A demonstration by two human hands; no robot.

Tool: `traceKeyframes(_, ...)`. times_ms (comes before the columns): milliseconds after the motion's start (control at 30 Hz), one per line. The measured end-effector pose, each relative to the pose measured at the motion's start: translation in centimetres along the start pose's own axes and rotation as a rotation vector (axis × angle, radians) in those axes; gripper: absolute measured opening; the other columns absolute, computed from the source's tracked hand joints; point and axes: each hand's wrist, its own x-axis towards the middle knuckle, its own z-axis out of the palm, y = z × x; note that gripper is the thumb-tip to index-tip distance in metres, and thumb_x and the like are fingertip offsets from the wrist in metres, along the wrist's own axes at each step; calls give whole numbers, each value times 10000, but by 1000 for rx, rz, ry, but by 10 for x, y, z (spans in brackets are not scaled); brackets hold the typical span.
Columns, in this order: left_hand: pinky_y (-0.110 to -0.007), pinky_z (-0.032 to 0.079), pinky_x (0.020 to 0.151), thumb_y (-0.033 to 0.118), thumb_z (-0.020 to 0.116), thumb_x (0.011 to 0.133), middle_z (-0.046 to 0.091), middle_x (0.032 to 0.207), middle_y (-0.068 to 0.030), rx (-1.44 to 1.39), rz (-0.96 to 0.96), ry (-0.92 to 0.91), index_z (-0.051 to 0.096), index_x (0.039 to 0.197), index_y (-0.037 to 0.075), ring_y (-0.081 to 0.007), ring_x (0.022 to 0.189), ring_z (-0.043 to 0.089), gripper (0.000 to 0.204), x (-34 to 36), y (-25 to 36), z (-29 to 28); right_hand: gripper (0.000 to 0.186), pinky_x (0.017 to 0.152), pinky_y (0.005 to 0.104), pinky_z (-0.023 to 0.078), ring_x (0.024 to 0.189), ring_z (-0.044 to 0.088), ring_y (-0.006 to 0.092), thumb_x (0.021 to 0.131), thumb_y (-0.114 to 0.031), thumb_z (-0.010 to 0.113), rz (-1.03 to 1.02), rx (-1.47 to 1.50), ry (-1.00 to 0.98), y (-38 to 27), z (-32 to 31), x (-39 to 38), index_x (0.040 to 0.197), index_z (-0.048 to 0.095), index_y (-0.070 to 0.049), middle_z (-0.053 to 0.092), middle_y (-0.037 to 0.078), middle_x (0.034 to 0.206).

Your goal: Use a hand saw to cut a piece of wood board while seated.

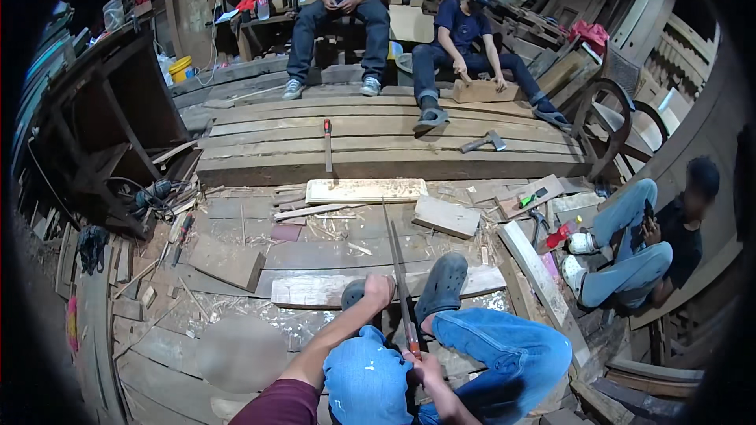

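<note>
My right hand (425,368) is closed around the orange handle of a long tool with a narrow, tapering dark blade (400,275). The blade points away from me between my feet, crossing over a pale plank (299,291) that lies crosswise on the floor. My left hand (379,291) is closed beside my left clog (353,293), just above that plank; its fingers' undersides are hidden. My right clog (442,283) rests at the plank, right of the blade. Beyond the tip lies a pale board (366,190) strewn with shavings.
A wood block (446,216) lies ahead right, a chisel-like tool (327,145) and a hatchet (484,142) on the stacked beams (378,159). Two people sit behind the beams, one holding a wood block (484,92). Another person sits at right by a red bottle (561,234).
</note>
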Motion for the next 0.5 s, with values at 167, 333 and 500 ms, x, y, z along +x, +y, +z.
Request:
traceKeyframes(167,-360,450,634,211,531,799,677,811,-35,10,-60,69,654,845,179,-176,754,655,135,0,2,-5,442,611,325,452,651,624,206,777,-481,612,-85,-254,28,5,2,4,819,681,-46,651,124,703)
traceKeyframes(333,-363,459,619,218,510,822,679,823,-34,-10,-30,4,660,852,182,-182,770,656,157,0,0,-6,412,620,329,446,671,621,207,785,-453,612,-90,-104,57,-2,9,-8,813,675,-47,641,129,691)
traceKeyframes(500,-340,477,605,217,522,806,676,808,-64,-128,-45,-12,681,759,171,-216,742,659,172,-9,1,-17,548,635,350,444,671,612,228,784,-543,542,-66,-132,62,-9,7,-16,761,665,-9,627,126,664)
